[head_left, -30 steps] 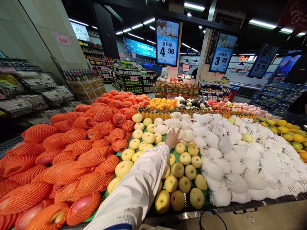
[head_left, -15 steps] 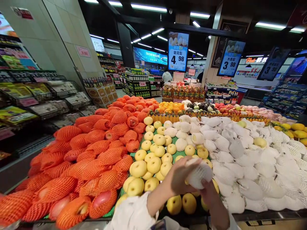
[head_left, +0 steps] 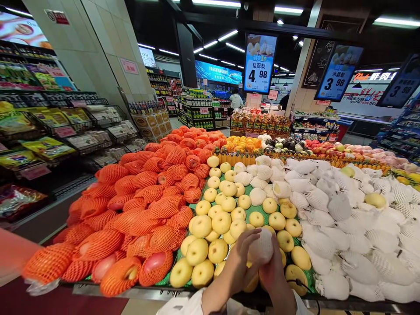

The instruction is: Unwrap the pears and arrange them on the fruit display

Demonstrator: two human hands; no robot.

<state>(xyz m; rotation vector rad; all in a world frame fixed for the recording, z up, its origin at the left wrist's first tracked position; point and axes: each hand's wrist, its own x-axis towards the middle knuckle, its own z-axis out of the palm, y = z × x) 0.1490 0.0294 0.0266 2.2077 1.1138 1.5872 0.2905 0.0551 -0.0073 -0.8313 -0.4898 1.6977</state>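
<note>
Both hands are closed round a pear in a white foam net (head_left: 262, 245), held low over the display. My left hand (head_left: 240, 259) wraps it from the left, fingers over its upper side. My right hand (head_left: 274, 274) grips it from below and the right, its fingers partly hidden. Beneath and around them lie bare yellow pears (head_left: 221, 222) on a green mat (head_left: 251, 207). Some white-netted pears (head_left: 257, 196) sit farther back among the yellow ones.
Orange-netted fruit (head_left: 138, 222) is heaped to the left. White-netted pears (head_left: 341, 238) pile up on the right. A metal edge (head_left: 131, 292) runs along the front. Price screens (head_left: 260, 63) hang above, and a person (head_left: 236, 100) stands far back.
The view has turned slightly left, so the display appears shifted right. Both hands have drawn lower and closer together around the netted pear, which is now more upright.
</note>
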